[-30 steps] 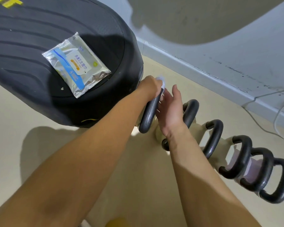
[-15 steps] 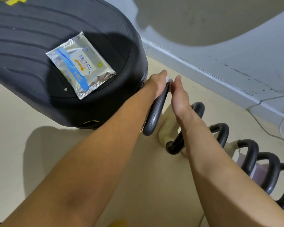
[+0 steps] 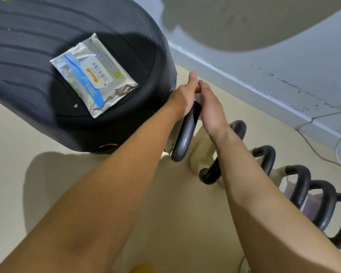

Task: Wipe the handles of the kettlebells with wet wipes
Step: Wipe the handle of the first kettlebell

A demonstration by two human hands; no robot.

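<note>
A row of cream kettlebells with black handles stands on the beige floor. On the top of the nearest kettlebell handle point(image 3: 185, 134) both my hands meet. My left hand point(image 3: 182, 97) grips the handle from the left, thumb pointing up. From the right, my right hand point(image 3: 211, 109) curls over the handle. A sliver of white wet wipe point(image 3: 197, 99) shows between the two hands; the rest of it is hidden. The pack of wet wipes point(image 3: 95, 75) lies on the black ribbed dome at the left.
The black dome point(image 3: 28, 56) stands close on the left of the first kettlebell. More kettlebell handles point(image 3: 266, 158) run off to the lower right. A grey skirting board point(image 3: 244, 85) and wall lie behind, with thin cables point(image 3: 323, 156) on the floor at the right.
My right hand was flat beside the handle; it has moved up and curled over the handle top against my left hand. The wipe, first showing above my left hand, is now mostly covered.
</note>
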